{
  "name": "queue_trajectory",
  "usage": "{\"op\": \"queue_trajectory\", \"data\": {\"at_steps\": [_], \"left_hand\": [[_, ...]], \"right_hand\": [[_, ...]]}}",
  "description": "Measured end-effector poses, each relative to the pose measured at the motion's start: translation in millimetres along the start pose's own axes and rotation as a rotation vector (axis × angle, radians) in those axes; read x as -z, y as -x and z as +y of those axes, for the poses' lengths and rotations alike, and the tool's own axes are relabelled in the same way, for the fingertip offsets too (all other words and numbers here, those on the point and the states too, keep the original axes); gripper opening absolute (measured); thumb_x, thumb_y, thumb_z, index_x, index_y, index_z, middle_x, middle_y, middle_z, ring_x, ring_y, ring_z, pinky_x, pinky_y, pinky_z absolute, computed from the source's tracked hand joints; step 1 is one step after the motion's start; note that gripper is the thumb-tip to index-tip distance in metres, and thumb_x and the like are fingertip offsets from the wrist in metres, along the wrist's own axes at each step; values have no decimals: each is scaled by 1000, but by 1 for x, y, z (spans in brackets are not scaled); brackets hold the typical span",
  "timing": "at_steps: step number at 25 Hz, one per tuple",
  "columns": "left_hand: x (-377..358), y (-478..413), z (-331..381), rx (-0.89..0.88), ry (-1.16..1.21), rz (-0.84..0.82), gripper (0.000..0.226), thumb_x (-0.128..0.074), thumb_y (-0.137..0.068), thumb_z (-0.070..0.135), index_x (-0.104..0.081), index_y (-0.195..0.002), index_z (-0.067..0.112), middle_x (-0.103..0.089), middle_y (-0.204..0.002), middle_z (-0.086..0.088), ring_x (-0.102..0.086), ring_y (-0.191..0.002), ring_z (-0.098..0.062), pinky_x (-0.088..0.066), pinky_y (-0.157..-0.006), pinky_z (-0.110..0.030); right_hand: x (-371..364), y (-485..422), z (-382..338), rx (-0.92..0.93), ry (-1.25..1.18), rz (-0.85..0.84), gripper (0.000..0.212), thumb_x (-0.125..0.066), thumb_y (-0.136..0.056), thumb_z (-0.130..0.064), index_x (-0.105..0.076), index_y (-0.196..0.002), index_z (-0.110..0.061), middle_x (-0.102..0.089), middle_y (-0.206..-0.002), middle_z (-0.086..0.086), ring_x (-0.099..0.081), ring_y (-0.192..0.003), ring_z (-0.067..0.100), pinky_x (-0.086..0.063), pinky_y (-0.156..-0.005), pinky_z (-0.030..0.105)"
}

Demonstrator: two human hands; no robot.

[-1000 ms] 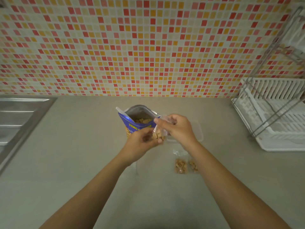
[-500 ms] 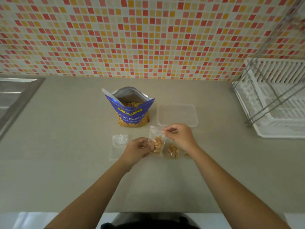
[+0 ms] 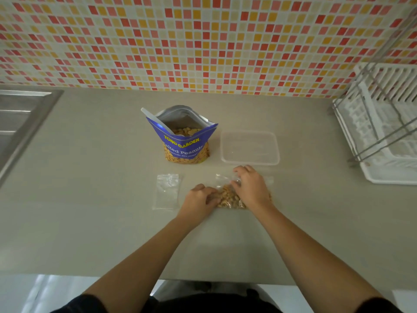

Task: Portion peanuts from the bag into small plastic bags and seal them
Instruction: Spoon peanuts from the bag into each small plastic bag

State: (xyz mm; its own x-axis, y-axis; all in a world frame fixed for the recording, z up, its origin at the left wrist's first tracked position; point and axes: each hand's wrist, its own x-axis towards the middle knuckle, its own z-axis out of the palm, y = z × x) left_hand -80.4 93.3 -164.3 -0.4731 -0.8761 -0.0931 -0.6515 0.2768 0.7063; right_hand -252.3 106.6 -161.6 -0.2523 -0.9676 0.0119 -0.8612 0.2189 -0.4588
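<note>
An open blue peanut bag (image 3: 184, 141) stands upright on the grey counter (image 3: 90, 211), peanuts showing inside. In front of it a small clear bag of peanuts (image 3: 228, 196) lies flat on the counter. My left hand (image 3: 198, 201) holds its left side with curled fingers. My right hand (image 3: 249, 186) lies over it and pinches its top edge. More filled small bags lie under my right hand, mostly hidden. An empty small clear bag (image 3: 167, 190) lies to the left.
A clear plastic container (image 3: 249, 146) sits right of the peanut bag. A white dish rack (image 3: 383, 127) stands at the far right, a steel sink (image 3: 20, 123) at the far left. The counter's front edge runs close to my body.
Both hands have brought the filled small bag down from in front of the peanut bag onto the counter beside the other filled bags. My view has tilted downward.
</note>
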Motion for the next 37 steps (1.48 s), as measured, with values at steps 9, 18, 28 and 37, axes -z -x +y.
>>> {"op": "queue_trajectory", "data": {"at_steps": [9, 18, 28, 37], "left_hand": [[81, -2, -66, 1, -216, 173, 26, -64, -78, 5, -68, -104, 3, -64, -98, -18, -64, -81, -33, -50, -79, -34], [101, -20, -96, -10, -274, 11, 33, -65, -79, 9, -65, -112, 7, -64, -106, -18, -57, -95, -35, -39, -88, -28], [104, -28, -96, 3, -235, -34, 25, -66, -76, 5, -64, -102, 3, -61, -100, -16, -59, -93, -30, -44, -82, -30], [111, -21, -99, 64, -48, 36, 7, -66, -78, 2, -71, -82, 5, -64, -74, -4, -56, -68, -12, -38, -64, -5]], "right_hand": [[-34, -4, -70, 206, -136, -130, 20, -59, -83, -15, -67, -99, -8, -64, -96, 13, -64, -88, 32, -51, -78, 36], [-66, 2, -98, 320, 52, -224, 39, -62, -83, -25, -62, -116, -4, -60, -121, 11, -56, -111, 29, -44, -96, 31], [-83, 18, -106, 239, 213, -357, 70, -29, -84, -48, -52, -127, 1, -54, -133, 16, -52, -123, 28, -43, -98, 42], [-85, 21, -108, 216, 279, -392, 65, -31, -80, -47, -63, -116, -3, -65, -121, 11, -62, -111, 21, -52, -85, 32]]}}
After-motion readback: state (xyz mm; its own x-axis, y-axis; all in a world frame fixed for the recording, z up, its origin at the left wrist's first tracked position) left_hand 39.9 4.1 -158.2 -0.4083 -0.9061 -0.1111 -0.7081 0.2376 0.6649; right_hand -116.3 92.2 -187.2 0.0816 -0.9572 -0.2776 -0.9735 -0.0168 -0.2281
